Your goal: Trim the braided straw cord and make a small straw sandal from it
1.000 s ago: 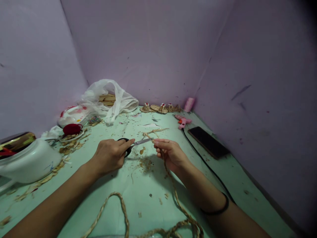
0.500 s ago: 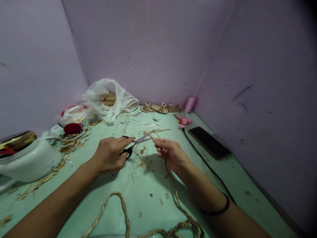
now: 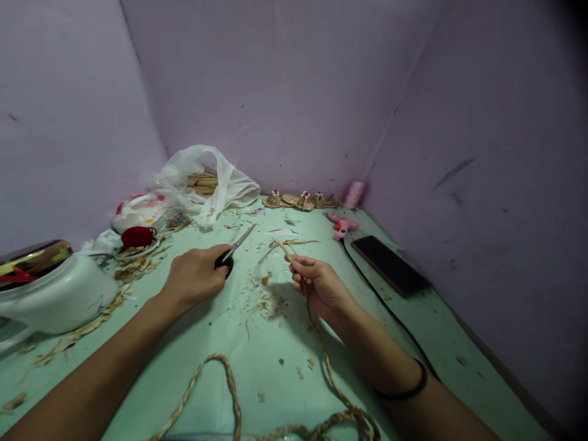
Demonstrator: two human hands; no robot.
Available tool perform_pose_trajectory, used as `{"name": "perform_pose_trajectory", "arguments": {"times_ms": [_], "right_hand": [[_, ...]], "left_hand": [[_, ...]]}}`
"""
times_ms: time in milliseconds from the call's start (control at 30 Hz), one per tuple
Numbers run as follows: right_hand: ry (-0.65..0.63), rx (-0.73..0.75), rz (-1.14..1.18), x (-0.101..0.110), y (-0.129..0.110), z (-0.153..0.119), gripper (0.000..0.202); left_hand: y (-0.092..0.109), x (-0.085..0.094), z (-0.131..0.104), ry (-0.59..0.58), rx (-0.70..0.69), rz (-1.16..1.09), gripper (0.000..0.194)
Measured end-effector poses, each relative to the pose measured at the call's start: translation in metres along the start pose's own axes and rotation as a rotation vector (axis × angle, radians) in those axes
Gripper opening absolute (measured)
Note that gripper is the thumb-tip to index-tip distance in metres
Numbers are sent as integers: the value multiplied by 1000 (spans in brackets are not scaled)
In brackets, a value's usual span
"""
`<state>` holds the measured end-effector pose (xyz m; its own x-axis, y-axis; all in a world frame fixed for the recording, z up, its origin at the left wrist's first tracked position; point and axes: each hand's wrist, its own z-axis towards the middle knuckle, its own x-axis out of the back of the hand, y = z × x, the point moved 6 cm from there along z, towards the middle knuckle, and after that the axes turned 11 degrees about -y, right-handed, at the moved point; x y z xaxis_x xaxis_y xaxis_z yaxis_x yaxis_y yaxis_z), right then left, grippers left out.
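Observation:
My left hand [image 3: 195,275] is closed round the black handles of a pair of scissors [image 3: 237,244], whose blades are together and point up and right. Between the thumb and fingers of my right hand [image 3: 316,278] is a braided straw cord [image 3: 327,367], pinched near its frayed end. Loose strands [image 3: 294,242] stick out beyond my fingertips, apart from the scissors. From my right hand the cord runs down to a loose coil at the bottom edge, and another stretch of it loops at the lower middle.
A pink glue gun [image 3: 342,225] with a black cable and a dark phone [image 3: 390,265] lie right. Woven pieces [image 3: 301,201] and a pink spool [image 3: 354,194] stand at the back. A plastic bag [image 3: 225,184], red pincushion-like object [image 3: 138,236] and white pot [image 3: 64,297] are left.
The scissors have moved left, away from the cord end, with my left hand, and their blades have closed. My right hand has stayed nearly in place with the cord.

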<state>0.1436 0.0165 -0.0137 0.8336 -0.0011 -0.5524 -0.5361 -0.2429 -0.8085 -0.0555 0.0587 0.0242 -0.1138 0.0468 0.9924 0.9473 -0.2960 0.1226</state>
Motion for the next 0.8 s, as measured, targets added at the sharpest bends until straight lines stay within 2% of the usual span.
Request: {"name": "perform_pose_trajectory", "arguments": {"times_ms": [67,133,167,233,300,367,433,500,600,700,800], "right_hand": [[-55,-5,10,-4,2,0,19],[-106,-5,12,-9,4,0,24],[-125,-2,11,-10,6,-1,26],[-145,-4,13,-12,9,-1,28],[-157,-26,17,-14,13,-2,29],[-171,-42,18,-16,17,-2,27],[-191,-39,-3,-18,19,-2,26],[-214,-25,-42,-21,21,-3,25],[-225,-22,-104,-23,27,-4,21],[-223,-16,-201,-23,33,-4,20],[-231,-11,-311,-23,37,-5,16]], "left_hand": [[-15,-5,5,-135,108,128,31],[-30,-8,8,-222,165,166,25],[-36,-7,9,-229,188,164,24],[-40,-2,10,-150,211,85,25],[-32,1,9,-47,172,-37,29],[-12,-4,8,-37,80,-284,35],[15,-20,7,-189,-13,-773,43],[42,-30,6,-299,-99,-1086,45],[62,-25,9,-222,-169,-1246,33],[61,-19,11,-117,-97,-1335,17],[59,-19,13,-106,-69,-1388,18]]}}
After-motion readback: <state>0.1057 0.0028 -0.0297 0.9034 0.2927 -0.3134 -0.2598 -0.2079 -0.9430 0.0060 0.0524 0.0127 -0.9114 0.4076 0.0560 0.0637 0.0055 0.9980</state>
